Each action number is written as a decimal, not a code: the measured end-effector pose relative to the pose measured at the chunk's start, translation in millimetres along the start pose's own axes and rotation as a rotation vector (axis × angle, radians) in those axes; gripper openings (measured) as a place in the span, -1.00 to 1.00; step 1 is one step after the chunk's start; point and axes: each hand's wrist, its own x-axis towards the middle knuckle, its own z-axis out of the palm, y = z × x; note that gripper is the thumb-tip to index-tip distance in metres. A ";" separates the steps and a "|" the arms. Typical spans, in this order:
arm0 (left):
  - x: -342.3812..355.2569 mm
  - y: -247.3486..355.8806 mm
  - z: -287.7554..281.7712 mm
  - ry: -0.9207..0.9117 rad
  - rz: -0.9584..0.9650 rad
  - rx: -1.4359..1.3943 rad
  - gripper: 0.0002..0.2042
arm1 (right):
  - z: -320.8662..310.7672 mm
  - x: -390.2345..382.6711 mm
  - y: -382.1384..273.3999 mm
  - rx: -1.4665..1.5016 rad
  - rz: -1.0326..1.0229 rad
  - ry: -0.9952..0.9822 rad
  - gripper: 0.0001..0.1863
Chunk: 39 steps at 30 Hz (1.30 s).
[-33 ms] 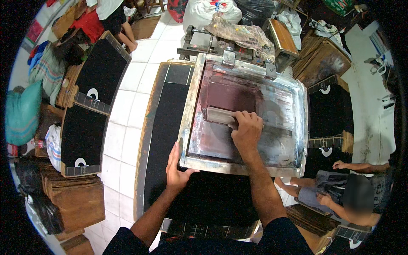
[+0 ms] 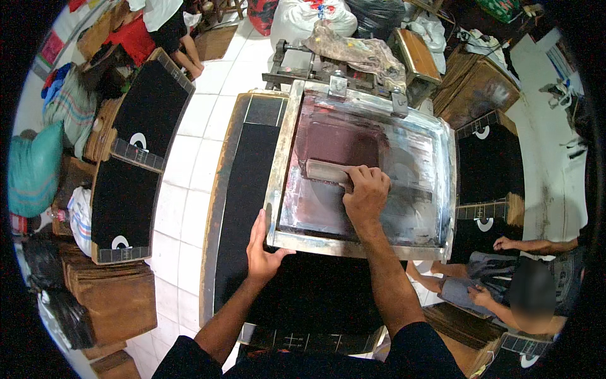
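Note:
A screen-printing frame [image 2: 276, 183] with pale, paint-stained wooden sides lies over black fabric [image 2: 303, 297] on a board. Dark reddish ink [image 2: 334, 142] covers part of its mesh. Inside the frame, my right hand [image 2: 367, 196] is closed round a squeegee [image 2: 327, 172], whose pale bar rests across the mesh at the ink's near edge. My left hand [image 2: 262, 256] holds the frame's near left corner, fingers straight along the side and thumb against the near edge. Metal clamps [image 2: 338, 87] sit on the far side of the frame.
Boards with black fabric [image 2: 126, 215] line the left; others [image 2: 489, 167] stand at right. Brown board stacks [image 2: 113, 297] rise at lower left. A seated person [image 2: 492, 284] is near on the right; another person [image 2: 170, 31] stands far left. A stained cloth [image 2: 360, 50] lies beyond the frame.

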 end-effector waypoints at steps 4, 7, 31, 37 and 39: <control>1.2 26.4 -10.7 0.008 0.067 0.081 0.24 | -41.2 -49.3 -23.3 0.032 0.009 0.264 -0.54; 6.2 73.3 -29.6 0.005 -0.026 -0.078 0.24 | -76.5 -87.7 -59.8 0.095 0.024 0.434 -0.69; -463.2 -293.1 -154.5 0.023 -0.405 0.419 -0.69 | -286.2 247.6 -20.0 -0.131 -0.088 0.572 -0.55; -440.7 -279.4 -162.7 0.298 -0.319 0.653 -0.66 | -288.2 250.5 -13.1 -0.155 -0.043 0.556 -0.55; -452.9 -284.5 -167.8 0.273 -0.475 0.614 -0.68 | -288.3 251.9 -7.4 -0.143 -0.096 0.571 -0.56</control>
